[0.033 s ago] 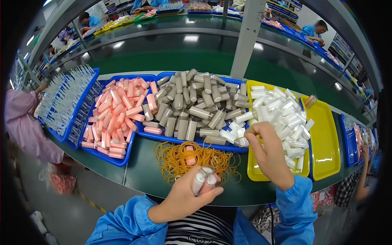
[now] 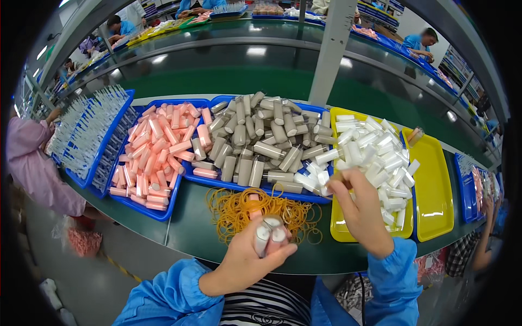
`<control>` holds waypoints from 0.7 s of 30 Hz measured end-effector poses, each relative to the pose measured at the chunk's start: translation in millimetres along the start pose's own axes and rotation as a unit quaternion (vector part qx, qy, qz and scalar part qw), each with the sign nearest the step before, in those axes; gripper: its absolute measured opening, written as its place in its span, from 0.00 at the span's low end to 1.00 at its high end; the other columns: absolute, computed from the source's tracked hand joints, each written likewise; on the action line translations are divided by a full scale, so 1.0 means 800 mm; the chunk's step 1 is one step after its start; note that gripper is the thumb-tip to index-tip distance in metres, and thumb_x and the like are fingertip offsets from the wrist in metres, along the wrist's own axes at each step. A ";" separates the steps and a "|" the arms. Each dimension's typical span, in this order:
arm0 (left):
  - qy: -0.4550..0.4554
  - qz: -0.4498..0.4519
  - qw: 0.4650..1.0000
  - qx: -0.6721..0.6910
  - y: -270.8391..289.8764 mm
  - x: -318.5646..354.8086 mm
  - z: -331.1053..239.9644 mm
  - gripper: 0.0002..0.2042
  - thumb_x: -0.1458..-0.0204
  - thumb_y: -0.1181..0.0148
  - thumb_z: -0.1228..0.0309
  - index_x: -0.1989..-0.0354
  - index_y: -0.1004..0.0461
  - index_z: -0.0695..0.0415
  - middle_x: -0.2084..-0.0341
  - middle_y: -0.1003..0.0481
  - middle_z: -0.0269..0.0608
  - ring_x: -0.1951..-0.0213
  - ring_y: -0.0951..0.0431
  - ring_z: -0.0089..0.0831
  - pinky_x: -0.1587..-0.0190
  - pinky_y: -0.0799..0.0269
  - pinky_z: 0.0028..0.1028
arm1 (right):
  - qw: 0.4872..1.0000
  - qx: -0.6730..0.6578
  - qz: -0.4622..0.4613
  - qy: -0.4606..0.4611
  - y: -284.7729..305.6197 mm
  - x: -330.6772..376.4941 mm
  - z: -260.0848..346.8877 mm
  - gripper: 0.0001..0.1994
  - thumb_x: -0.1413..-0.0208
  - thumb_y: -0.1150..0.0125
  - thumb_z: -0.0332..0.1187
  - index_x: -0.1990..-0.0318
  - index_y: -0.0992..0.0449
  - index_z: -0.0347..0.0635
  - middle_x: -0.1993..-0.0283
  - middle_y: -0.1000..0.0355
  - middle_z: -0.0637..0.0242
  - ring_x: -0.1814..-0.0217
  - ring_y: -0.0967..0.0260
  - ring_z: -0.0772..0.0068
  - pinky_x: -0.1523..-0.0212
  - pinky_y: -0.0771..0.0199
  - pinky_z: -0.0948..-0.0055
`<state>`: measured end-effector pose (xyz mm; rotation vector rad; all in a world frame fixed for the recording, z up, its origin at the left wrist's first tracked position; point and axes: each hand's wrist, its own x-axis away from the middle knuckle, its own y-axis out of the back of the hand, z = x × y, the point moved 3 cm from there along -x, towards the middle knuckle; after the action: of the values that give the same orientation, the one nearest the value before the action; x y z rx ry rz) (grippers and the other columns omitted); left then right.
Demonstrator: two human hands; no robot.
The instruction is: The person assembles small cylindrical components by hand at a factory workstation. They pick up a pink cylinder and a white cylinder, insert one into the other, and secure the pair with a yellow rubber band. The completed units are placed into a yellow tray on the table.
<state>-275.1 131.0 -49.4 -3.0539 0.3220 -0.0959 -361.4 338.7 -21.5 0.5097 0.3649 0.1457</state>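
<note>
My left hand [image 2: 242, 266], in front of the table edge, is closed around a small bundle of wrapped rolls [image 2: 272, 236]. White and pink ends face up; the fingers hide the rest. Just beyond that hand lies a loose heap of tan rubber bands [image 2: 293, 214] with a pink roll [image 2: 253, 205] among them. My right hand [image 2: 361, 214] hovers over the near left part of a yellow tray [image 2: 341, 231] of white rolls [image 2: 375, 144]. Its fingers are curled in a pinch beside loose white rolls; what they hold, if anything, is hidden.
Blue trays hold grey rolls [image 2: 255, 122] in the middle and pink rolls [image 2: 157, 144] to the left. Farther left, stacked blue trays carry white spiky pieces [image 2: 89, 130]. A second yellow tray [image 2: 433, 190] lies right. A metal post [image 2: 329, 60] rises behind; other people work around.
My right hand has shifted very slightly down and right. The bundle in my left hand has turned and risen a little. The trays and rubber bands stay as they were.
</note>
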 end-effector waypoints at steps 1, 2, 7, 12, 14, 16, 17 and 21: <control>-0.021 -0.027 0.999 0.033 0.002 -0.003 0.001 0.12 0.47 0.36 0.82 0.57 0.32 0.61 0.64 0.25 0.40 0.61 0.25 0.26 0.56 0.28 0.25 | 0.999 -0.031 0.014 -0.016 -0.004 0.009 0.012 0.05 0.42 0.37 0.29 0.63 0.26 0.39 0.65 0.27 0.60 0.65 0.33 0.57 0.61 0.35 0.64; -0.046 -0.050 0.992 0.102 -0.007 -0.009 -0.013 0.12 0.47 0.38 0.85 0.59 0.34 0.60 0.59 0.26 0.42 0.59 0.25 0.27 0.54 0.28 0.27 | 0.997 -0.062 0.030 -0.032 -0.011 0.019 0.023 0.05 0.42 0.37 0.28 0.63 0.26 0.39 0.66 0.27 0.60 0.66 0.34 0.58 0.63 0.35 0.65; -0.050 -0.008 0.998 0.039 -0.016 -0.019 0.002 0.12 0.45 0.37 0.79 0.56 0.32 0.61 0.60 0.25 0.40 0.58 0.25 0.25 0.53 0.28 0.25 | 0.995 -0.069 0.069 0.018 -0.021 0.051 0.055 0.05 0.39 0.41 0.24 0.57 0.28 0.36 0.65 0.26 0.61 0.65 0.26 0.70 0.62 0.28 0.73; 0.034 0.085 0.983 0.159 -0.023 -0.015 -0.006 0.11 0.43 0.38 0.75 0.54 0.29 0.61 0.68 0.25 0.33 0.62 0.25 0.21 0.57 0.29 0.23 | 0.906 -0.422 0.019 -0.026 -0.030 0.064 0.068 0.10 0.37 0.46 0.20 0.49 0.30 0.35 0.55 0.24 0.54 0.62 0.25 0.74 0.60 0.25 0.78; 0.077 0.130 0.974 0.169 -0.020 -0.013 -0.006 0.11 0.43 0.38 0.75 0.54 0.29 0.61 0.67 0.25 0.34 0.61 0.23 0.24 0.56 0.28 0.25 | 0.981 -0.059 0.072 0.171 -0.019 0.052 0.051 0.17 0.42 0.38 0.24 0.46 0.30 0.38 0.46 0.25 0.55 0.57 0.23 0.64 0.49 0.26 0.66; 0.085 0.163 0.975 0.128 -0.018 -0.014 -0.002 0.13 0.44 0.37 0.74 0.53 0.30 0.62 0.66 0.24 0.36 0.61 0.21 0.27 0.56 0.26 0.27 | 0.978 0.012 0.099 0.184 -0.017 0.039 0.067 0.22 0.47 0.33 0.29 0.45 0.30 0.41 0.44 0.25 0.60 0.51 0.24 0.64 0.41 0.33 0.61; 0.074 0.174 0.978 0.084 -0.017 -0.014 0.008 0.14 0.45 0.37 0.74 0.52 0.30 0.62 0.66 0.24 0.38 0.62 0.20 0.29 0.57 0.26 0.29 | 0.975 0.048 0.113 0.188 -0.018 0.039 0.073 0.24 0.50 0.30 0.32 0.45 0.30 0.42 0.43 0.25 0.63 0.48 0.25 0.63 0.37 0.36 0.59; -0.108 0.238 0.927 -0.268 -0.016 -0.014 -0.001 0.13 0.43 0.38 0.74 0.52 0.31 0.60 0.62 0.23 0.41 0.61 0.20 0.25 0.56 0.25 0.28 | 0.929 0.096 0.247 0.258 -0.024 0.035 0.063 0.30 0.54 0.26 0.43 0.44 0.28 0.45 0.48 0.23 0.68 0.45 0.26 0.70 0.32 0.42 0.59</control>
<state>-283.4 145.6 -48.2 -3.3284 1.2384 0.4206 -315.9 305.6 0.8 0.7522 0.7671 0.7499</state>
